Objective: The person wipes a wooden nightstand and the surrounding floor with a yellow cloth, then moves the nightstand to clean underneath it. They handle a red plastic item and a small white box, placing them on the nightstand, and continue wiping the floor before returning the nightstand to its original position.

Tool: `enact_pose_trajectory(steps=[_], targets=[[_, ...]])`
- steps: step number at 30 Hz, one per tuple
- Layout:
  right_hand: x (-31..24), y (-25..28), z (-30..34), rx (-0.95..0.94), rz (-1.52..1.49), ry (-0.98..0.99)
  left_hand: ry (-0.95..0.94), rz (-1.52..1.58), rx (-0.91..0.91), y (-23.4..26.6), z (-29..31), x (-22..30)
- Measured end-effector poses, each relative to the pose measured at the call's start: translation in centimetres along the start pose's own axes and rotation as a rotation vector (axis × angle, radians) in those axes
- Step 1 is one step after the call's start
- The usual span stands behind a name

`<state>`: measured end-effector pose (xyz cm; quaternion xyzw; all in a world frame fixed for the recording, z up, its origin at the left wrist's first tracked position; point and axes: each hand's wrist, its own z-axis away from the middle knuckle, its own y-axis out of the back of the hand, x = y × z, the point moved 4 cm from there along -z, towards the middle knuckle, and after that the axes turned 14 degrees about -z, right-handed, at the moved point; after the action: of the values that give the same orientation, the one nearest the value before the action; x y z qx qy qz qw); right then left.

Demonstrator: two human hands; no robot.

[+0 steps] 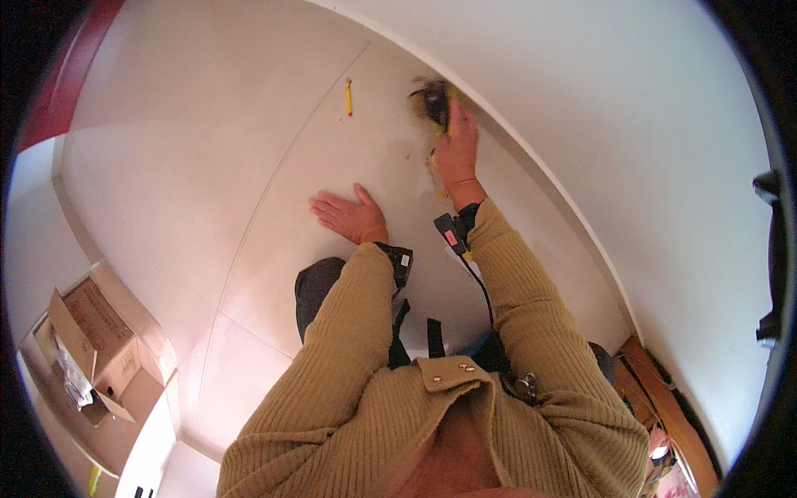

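Observation:
My left hand lies flat on the pale tiled floor, fingers stretched out and nothing in it. Farther off and to the right, my right hand grips a dark, brush-like thing with a yellowish edge, low by the foot of the wall. Motion blurs that thing, so its exact kind is unclear. Small yellow bits lie beside the right wrist, partly hidden by it. A short, thin yellow stick with a red end rests on the floor to the left of the dark thing.
A white wall with a skirting edge curves along the right. An open cardboard box stands at lower left, and a red panel is at upper left. Brown wooden furniture shows at lower right. A dark device with a cable is at my right wrist.

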<state>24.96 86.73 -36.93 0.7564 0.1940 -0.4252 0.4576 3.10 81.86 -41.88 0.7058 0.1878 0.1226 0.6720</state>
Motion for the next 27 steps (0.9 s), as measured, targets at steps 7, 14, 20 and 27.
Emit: enact_pose_trajectory(steps=[7,14,20,27], targets=[[-0.2,-7.7,-3.2,-0.118,0.107,-0.019,0.016,0.014,-0.014,-0.1,0.0,-0.1],[-4.4,-10.4,-5.4,-0.594,-0.165,0.048,0.024,0.026,-0.078,0.4,-0.1,0.3],[-1.7,5.4,2.5,-0.129,-0.22,-0.003,-0.005,0.024,0.023,-0.2,-0.4,-0.1],[6.2,21.4,21.8,0.52,0.13,-0.527,-0.029,-0.02,0.084,-0.3,-0.2,0.8]])
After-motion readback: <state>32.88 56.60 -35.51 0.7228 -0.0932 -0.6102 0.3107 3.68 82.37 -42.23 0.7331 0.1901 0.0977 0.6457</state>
